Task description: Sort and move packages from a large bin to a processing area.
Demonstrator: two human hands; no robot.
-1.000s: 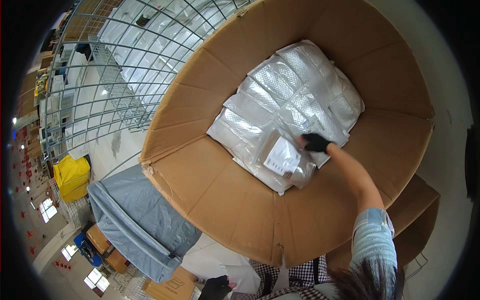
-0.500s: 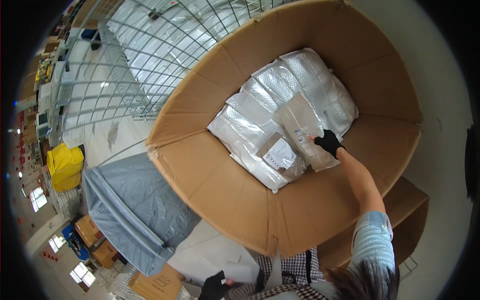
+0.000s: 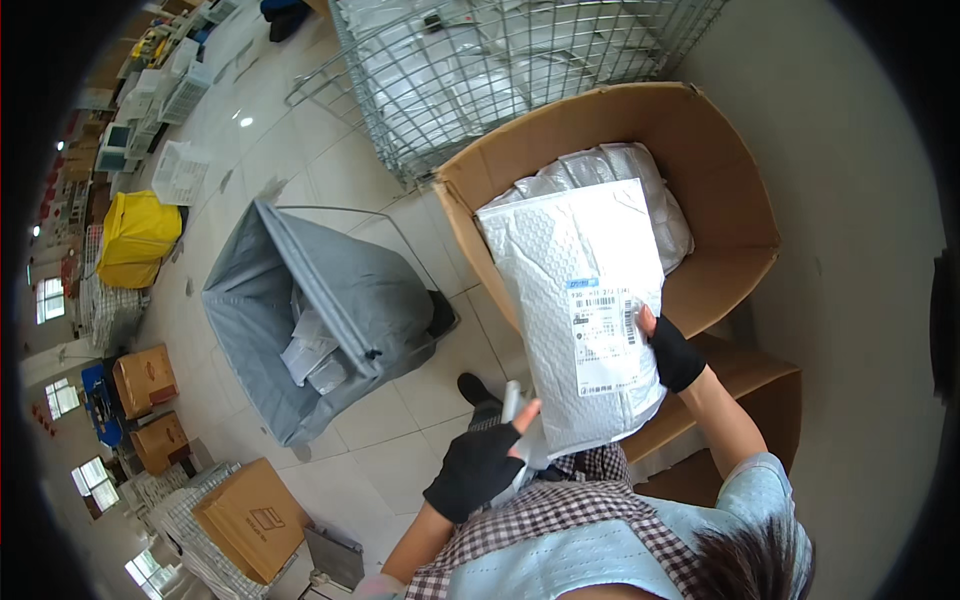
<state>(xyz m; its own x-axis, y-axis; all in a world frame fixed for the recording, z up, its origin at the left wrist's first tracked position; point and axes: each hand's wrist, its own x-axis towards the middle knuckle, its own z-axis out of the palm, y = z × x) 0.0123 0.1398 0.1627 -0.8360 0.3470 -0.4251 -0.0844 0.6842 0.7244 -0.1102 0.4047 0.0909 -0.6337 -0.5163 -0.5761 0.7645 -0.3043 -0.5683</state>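
Here's the white bubble mailer (image 3: 560, 270), front and centre, up over the near left edge of the large cardboard box (image 3: 725, 200), covering a good part of that box's opening! Its shipping label (image 3: 605, 335) faces straight up at the camera, barcodes and all. The right hand (image 3: 677, 358), in a black fingerless glove, has it firmly by the right edge, thumb laid on the front, the other fingers out of sight behind.

Down to the left of the cardboard box, the left hand (image 3: 475, 465), gloved the same way, is closed around a thin white sheet (image 3: 511, 402), right beside the mailer's lower corner; whether those fingers also touch the mailer, I can't tell.

Inside the cardboard box, more silvery bubble mailers (image 3: 670, 205) show past the top and right side of the held one. Just beyond the box, a wire mesh cage (image 3: 400, 130) is loaded with pale packages. Left of the box, a grey fabric bag (image 3: 375, 270) gapes wide, a few white packets (image 3: 312, 350) inside it. Farther left of the box sits a yellow bag (image 3: 142, 238), and on the box's near side, a second cardboard box (image 3: 770, 410) stands open.
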